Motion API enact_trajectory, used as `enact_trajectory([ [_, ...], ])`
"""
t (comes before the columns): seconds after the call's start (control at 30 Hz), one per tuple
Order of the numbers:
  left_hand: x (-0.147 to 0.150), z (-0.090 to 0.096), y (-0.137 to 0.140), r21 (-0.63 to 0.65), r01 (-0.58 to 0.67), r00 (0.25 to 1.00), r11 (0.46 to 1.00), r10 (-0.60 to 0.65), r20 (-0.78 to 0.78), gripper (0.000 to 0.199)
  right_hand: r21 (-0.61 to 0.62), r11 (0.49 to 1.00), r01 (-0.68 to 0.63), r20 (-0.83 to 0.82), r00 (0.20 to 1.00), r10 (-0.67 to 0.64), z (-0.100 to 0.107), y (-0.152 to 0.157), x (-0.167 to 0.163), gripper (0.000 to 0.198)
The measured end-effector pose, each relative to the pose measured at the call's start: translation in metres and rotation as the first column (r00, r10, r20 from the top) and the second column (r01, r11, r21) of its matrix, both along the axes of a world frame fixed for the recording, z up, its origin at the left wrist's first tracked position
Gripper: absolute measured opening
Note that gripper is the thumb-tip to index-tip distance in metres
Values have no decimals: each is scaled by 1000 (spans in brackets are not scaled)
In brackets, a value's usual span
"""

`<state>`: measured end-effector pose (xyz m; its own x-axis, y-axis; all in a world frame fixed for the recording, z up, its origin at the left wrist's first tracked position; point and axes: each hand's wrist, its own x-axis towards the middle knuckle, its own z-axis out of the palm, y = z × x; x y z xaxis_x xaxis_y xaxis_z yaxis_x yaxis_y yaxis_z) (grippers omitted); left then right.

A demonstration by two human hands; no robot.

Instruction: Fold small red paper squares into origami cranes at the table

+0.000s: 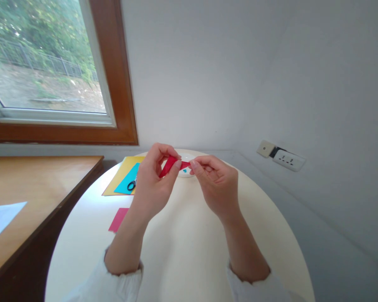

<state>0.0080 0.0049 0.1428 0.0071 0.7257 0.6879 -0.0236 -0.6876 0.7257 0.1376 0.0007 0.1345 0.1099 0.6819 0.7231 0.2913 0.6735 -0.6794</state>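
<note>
A folded piece of red paper (pixel 169 165) is held up above the round table, between my two hands. My left hand (pixel 156 178) is closed on its wider part, with the thumb pressed against the fingers. The thumb and forefinger of my right hand (pixel 219 180) pinch its narrow, pointed end. My fingers cover parts of the paper, so its full shape is hidden. Behind the hands lies a white plate (pixel 186 174) with a small blue scrap (pixel 185 170) on it.
Yellow paper (pixel 116 178), blue paper (pixel 126 178) and black-handled scissors (pixel 131 185) lie left on the round white table (pixel 182 260), partly behind my left hand. A pink-red paper piece (pixel 118 219) lies nearer. A wooden desk (pixel 44 176) stands left; a wall socket (pixel 289 159) is on the right.
</note>
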Motion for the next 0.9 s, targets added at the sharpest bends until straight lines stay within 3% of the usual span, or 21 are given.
enact_trajectory([
  [0.37,2,-1,1,2,-12,1000,1000,12,17,11,26,999,18,-7,1000,-18,1,-1,-1,13],
  [0.6,1,-1,2,2,-31,999,1000,31,17,10,50,998,-40,41,998,38,-1,0,1,8],
  [0.9,2,0,1,-1,-16,1000,1000,16,13,10,43,998,35,26,999,-36,-1,2,-1,9],
])
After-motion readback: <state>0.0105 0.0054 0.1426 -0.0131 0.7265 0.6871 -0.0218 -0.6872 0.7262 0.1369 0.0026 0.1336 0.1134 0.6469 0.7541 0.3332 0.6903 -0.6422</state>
